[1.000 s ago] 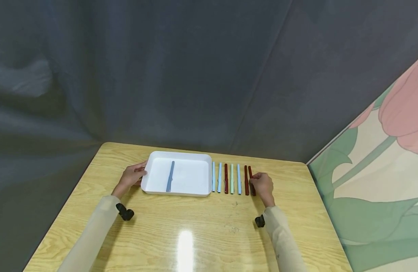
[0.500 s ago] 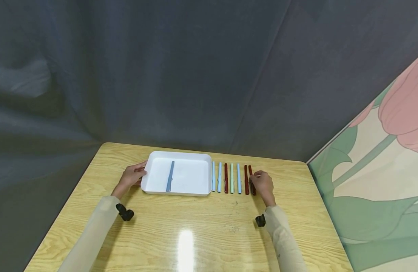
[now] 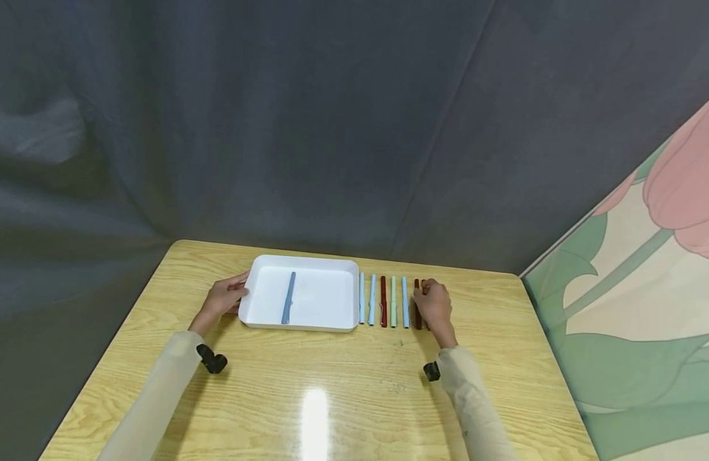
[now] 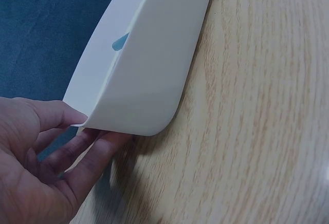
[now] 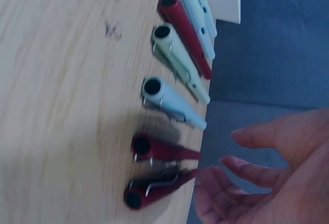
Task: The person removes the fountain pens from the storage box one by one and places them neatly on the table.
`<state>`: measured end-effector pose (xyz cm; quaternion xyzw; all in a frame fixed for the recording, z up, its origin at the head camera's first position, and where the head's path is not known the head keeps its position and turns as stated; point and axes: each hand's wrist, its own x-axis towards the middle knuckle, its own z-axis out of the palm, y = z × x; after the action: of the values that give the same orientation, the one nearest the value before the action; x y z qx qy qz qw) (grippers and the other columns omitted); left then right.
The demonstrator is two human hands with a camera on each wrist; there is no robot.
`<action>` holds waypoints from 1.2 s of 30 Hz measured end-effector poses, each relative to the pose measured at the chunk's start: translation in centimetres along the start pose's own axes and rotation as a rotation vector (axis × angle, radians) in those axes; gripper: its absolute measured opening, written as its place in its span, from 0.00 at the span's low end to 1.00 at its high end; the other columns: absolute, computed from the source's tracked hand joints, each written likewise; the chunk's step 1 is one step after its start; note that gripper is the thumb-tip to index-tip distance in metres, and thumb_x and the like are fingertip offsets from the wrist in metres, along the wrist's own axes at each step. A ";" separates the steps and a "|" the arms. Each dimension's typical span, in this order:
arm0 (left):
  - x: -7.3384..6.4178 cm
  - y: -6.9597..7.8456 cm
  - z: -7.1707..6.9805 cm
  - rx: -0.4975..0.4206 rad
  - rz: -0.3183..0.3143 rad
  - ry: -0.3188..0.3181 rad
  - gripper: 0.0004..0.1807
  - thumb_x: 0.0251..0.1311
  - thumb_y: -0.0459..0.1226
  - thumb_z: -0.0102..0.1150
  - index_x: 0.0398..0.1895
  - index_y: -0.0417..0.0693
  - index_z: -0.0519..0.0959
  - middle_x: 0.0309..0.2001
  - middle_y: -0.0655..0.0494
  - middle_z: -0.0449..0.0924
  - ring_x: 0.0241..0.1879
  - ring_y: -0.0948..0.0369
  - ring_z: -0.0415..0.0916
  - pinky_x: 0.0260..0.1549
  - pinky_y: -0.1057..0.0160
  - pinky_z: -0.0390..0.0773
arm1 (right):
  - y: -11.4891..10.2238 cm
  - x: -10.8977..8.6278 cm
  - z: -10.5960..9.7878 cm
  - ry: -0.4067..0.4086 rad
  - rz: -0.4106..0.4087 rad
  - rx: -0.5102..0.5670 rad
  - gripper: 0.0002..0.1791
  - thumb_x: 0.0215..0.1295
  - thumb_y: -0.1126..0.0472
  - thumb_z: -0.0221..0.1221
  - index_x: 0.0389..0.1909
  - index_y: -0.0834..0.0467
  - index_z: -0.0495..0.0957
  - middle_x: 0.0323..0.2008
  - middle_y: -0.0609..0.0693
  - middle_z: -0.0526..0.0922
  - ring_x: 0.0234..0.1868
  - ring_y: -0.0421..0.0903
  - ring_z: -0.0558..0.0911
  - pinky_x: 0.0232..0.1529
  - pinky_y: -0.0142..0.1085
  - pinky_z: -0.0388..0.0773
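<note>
With the thumb over its rim and fingers below, my left hand [image 3: 221, 299] grips the left end of a white tray [image 4: 144, 75]. A single grey-blue pen [image 3: 288, 298] lies inside the tray. My right hand [image 3: 435, 308] hovers over the two dark red pens at the right end of a row. In the right wrist view its thumb and fingers are spread apart, holding nothing. The nearer dark red pen [image 5: 159, 188] lies slanted beside its fingertips, and the other dark red pen [image 5: 164, 149] lies just beyond it.
Between the tray and my right hand lie more pens: a light blue pen [image 3: 405, 303], a pale green pen [image 3: 393, 303], another dark red pen [image 3: 383, 302] and two light blue ones. The wooden table [image 3: 262, 397] ends at a dark curtain [image 3: 331, 160] behind.
My right hand has let go of the rightmost dark red pen and shifted left, over the neighbouring dark red pen. The left hand and tray have stayed in place.
</note>
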<state>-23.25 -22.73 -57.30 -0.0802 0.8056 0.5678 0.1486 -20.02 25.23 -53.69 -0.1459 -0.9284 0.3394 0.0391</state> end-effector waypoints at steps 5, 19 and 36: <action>0.0 0.0 0.0 -0.002 0.010 -0.003 0.31 0.76 0.33 0.53 0.81 0.47 0.63 0.69 0.29 0.71 0.46 0.55 0.84 0.31 0.63 0.87 | -1.0 -0.2 1.0 0.008 -0.030 0.021 0.18 0.75 0.63 0.59 0.58 0.71 0.79 0.50 0.67 0.82 0.41 0.59 0.82 0.40 0.53 0.79; -0.1 0.2 0.2 0.009 -0.007 0.008 0.31 0.76 0.33 0.53 0.80 0.48 0.63 0.70 0.29 0.71 0.51 0.52 0.83 0.34 0.62 0.88 | -4.5 -0.8 2.8 0.009 -0.121 0.126 0.14 0.72 0.66 0.63 0.53 0.70 0.82 0.43 0.64 0.84 0.35 0.55 0.82 0.30 0.38 0.74; -0.3 0.3 0.1 -0.011 0.028 -0.008 0.31 0.75 0.32 0.53 0.80 0.44 0.63 0.68 0.27 0.71 0.45 0.56 0.85 0.31 0.64 0.87 | -7.3 -1.6 5.1 -0.072 -0.171 0.331 0.12 0.73 0.69 0.60 0.50 0.72 0.81 0.40 0.62 0.85 0.33 0.44 0.78 0.29 0.30 0.71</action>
<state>-23.06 -22.50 -56.98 -0.0671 0.8030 0.5744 0.1436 -21.11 16.29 -52.86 -0.0460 -0.8697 0.4880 0.0581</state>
